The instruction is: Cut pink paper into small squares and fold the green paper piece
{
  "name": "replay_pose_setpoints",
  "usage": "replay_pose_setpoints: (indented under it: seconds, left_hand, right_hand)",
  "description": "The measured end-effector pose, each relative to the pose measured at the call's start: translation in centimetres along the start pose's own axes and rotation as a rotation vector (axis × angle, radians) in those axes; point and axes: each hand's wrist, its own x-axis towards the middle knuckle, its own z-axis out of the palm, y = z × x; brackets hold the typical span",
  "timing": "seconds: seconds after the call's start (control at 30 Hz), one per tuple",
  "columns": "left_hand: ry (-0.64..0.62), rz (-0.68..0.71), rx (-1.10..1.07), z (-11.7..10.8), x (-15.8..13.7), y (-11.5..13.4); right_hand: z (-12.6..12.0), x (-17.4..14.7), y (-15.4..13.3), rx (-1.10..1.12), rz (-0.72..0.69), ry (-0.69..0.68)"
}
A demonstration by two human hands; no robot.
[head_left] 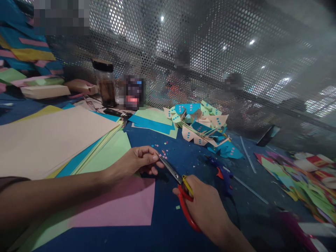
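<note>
A dark sleeve (12,181) ends above the bare left forearm (73,187); the right wrist (223,227) and fingers (146,150) are bare.

A clear jar (106,87) with a dark lid has a dark upright device (133,91), partly blurred, just to its right and a perforated metal screen (162,45) behind it. Left of the jar lies a pale folded paper box (46,92). Well to the jar's right and nearer the viewer are a blue glue gun (226,177), a translucent stick (248,154) and a heap of coloured paper scraps (296,178).

Scissors (172,170) centre, paper (52,136) left (jar (106,86) behind)
</note>
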Motion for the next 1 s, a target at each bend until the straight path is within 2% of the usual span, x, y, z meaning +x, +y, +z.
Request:
replay_pose_setpoints:
  seconds: [0.6, 0.8, 1.0]
  left_hand:
    - [0.003, -0.003, 0.012, 0.0, 0.11, -0.11]
    - [0.022, -0.028, -0.033, 0.41, -0.29, 0.19]
    - [0.026, -0.05, -0.007, 0.35, -0.27, 0.24]
  right_hand:
    - [0.28, 0.09, 0.22, -0.037, -0.028, 0.044]
    - [-0.02, 0.09, 0.02, -0.062, 0.034, 0.035]
    - [-0.07, 0.2, 0.08, -0.089, 0.033, 0.059]
